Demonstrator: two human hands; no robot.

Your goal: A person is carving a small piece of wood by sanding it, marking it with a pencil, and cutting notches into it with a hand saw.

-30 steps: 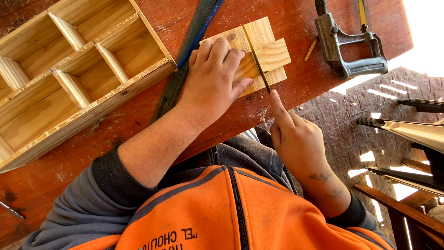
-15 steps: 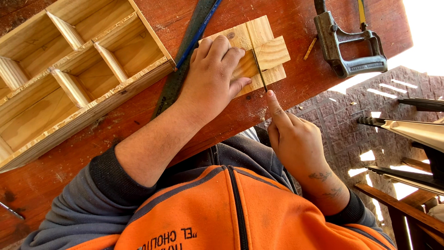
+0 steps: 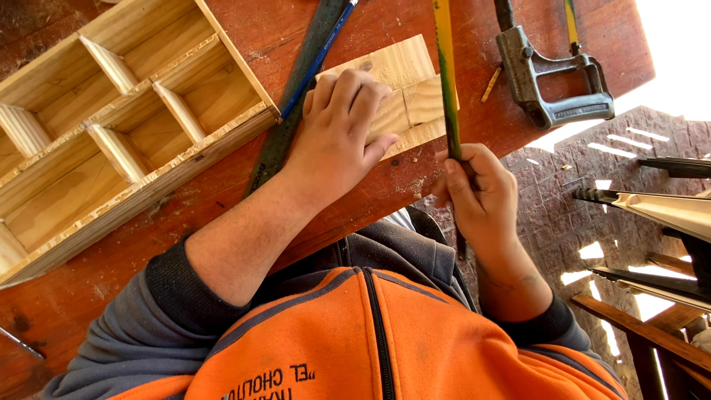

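Observation:
My left hand (image 3: 337, 141) lies flat on a small pale wooden block (image 3: 404, 81) and presses it onto the red-brown workbench (image 3: 215, 185) near its front edge. My right hand (image 3: 481, 192) is closed on a long thin yellow and green stick, like a pencil (image 3: 446, 89). The stick points away from me, crosses the right end of the block and runs out of the top of the view. Whether its tip touches the wood is hidden. An orange vest over grey sleeves fills the bottom.
A wooden tray with several compartments (image 3: 148, 194) lies at the left. A dark flat bar with a blue pen (image 3: 296, 96) runs beside the block. A grey metal saw frame (image 3: 552, 74) lies at the right. Metal bars (image 3: 666, 207) stand over a paved floor.
My right hand has lifted from the block's front edge and turned the stick, which now reaches much farther up the view. My left hand stays on the block.

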